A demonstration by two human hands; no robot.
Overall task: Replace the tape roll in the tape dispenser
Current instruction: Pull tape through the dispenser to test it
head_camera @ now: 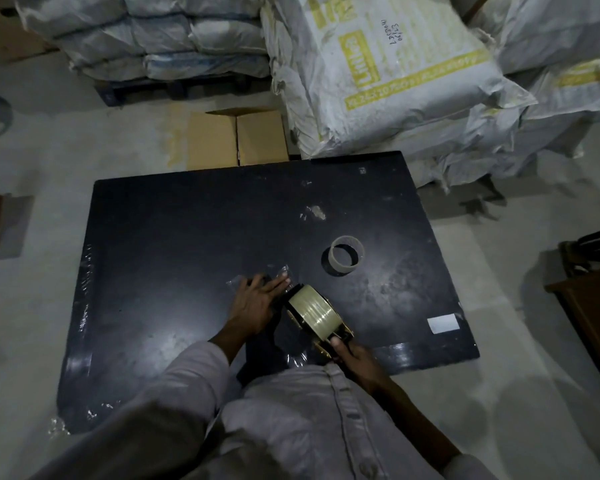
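New roll (pixel 315 308) sits in the dispenser (pixel 321 320), low on the black board (pixel 187 237). Empty core (pixel 347 254) stands apart, up and right of the dispenser. Right hand (pixel 355 358) is closed around the handle. Left hand (pixel 257 303) lies flat, fingers spread, at the dispenser's front, on what looks like the tape's free end. Step, as judged: threading the tape. Keep the handle steady, draw the end straight under the front, no twist; mind the cutter, which is not visible here.

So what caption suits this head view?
Right hand grips a loaded tape dispenser; left hand pulls its tape; empty core stands nearby.
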